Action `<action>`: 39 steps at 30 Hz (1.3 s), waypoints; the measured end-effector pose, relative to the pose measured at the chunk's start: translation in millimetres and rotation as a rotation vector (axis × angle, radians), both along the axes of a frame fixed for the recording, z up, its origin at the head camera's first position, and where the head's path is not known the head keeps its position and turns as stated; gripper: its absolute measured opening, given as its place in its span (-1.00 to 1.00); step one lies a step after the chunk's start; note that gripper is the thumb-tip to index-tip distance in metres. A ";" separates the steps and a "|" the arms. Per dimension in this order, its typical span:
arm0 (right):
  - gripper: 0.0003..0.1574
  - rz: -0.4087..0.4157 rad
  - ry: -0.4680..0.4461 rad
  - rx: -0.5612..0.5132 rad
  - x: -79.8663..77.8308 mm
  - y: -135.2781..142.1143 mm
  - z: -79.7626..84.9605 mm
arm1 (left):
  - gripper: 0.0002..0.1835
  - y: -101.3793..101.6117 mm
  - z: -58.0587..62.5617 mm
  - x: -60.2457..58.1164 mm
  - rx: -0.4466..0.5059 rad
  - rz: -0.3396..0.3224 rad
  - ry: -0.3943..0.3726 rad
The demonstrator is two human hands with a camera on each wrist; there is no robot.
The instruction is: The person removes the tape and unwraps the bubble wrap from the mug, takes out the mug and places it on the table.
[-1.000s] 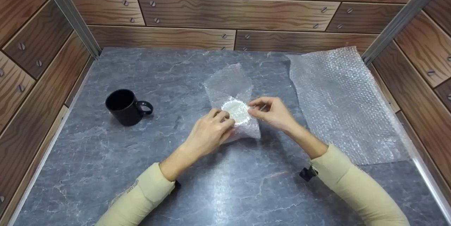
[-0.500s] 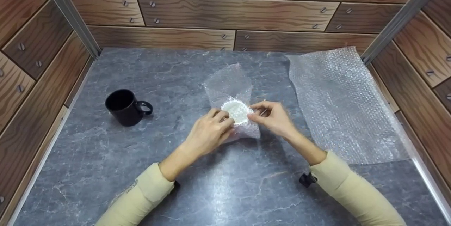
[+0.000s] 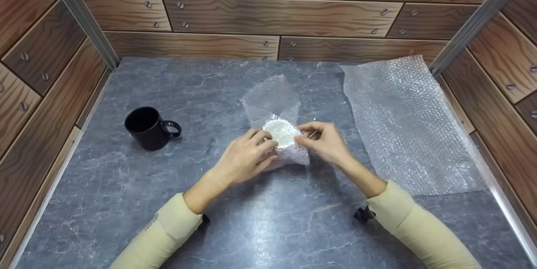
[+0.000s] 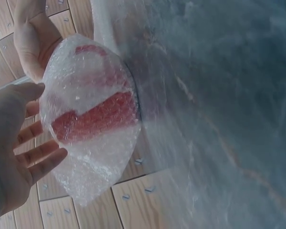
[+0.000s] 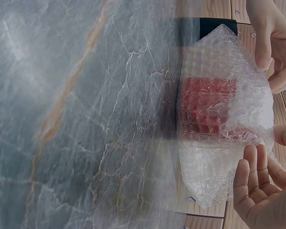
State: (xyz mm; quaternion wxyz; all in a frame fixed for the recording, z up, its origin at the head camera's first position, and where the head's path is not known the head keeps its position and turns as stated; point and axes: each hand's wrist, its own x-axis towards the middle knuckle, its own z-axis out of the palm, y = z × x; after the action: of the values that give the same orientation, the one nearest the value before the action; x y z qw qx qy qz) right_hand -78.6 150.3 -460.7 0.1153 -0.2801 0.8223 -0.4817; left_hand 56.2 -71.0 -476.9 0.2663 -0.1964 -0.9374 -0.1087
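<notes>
A bubble-wrapped bundle [image 3: 287, 155] stands on the table in front of me. Through the wrap a white round top [image 3: 281, 132] shows in the head view, and red patches [image 4: 97, 119] show in the left wrist view; the kind of thing inside is obscured. My left hand [image 3: 245, 153] lies at the bundle's left side, fingertips at the top rim, its fingers spread and fairly straight in the left wrist view. With thumb and index finger, my right hand [image 3: 325, 141] pinches the bubble wrap [image 5: 250, 112] at the right rim.
A loose flap of bubble wrap [image 3: 270, 97] extends behind the bundle. On the left stands a black mug [image 3: 147, 130], handle to the right. A large bubble wrap sheet [image 3: 415, 130] covers the table's right side. Wood-patterned walls [image 3: 235, 13] enclose the back and sides.
My left hand has loosened, its fingers straightening, and shifted slightly left. My right hand has moved a little down along the rim. The bundle stays in place.
</notes>
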 end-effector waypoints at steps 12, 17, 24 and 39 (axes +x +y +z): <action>-0.62 0.006 -0.014 -0.011 -1.2 0.6 1.4 | -0.67 -14.7 10.4 -8.4 0.052 -0.045 0.003; -0.60 0.002 -0.029 -0.010 -1.8 0.9 1.3 | -0.68 -21.7 12.1 -15.0 0.055 -0.030 -0.006; -0.59 0.004 -0.044 -0.002 -0.5 1.6 1.3 | -0.74 -30.8 10.0 -21.9 0.060 -0.008 -0.021; -0.58 0.012 -0.072 -0.021 -1.1 0.8 -0.9 | -0.79 -37.5 -1.2 -28.0 0.083 -0.027 -0.029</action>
State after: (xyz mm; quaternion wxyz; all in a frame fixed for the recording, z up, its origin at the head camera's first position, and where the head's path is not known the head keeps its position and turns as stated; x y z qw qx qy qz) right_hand -79.8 151.1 -461.6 0.1444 -0.2687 0.8109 -0.4994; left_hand 28.3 -108.6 -478.1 0.2589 -0.1962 -0.9332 -0.1538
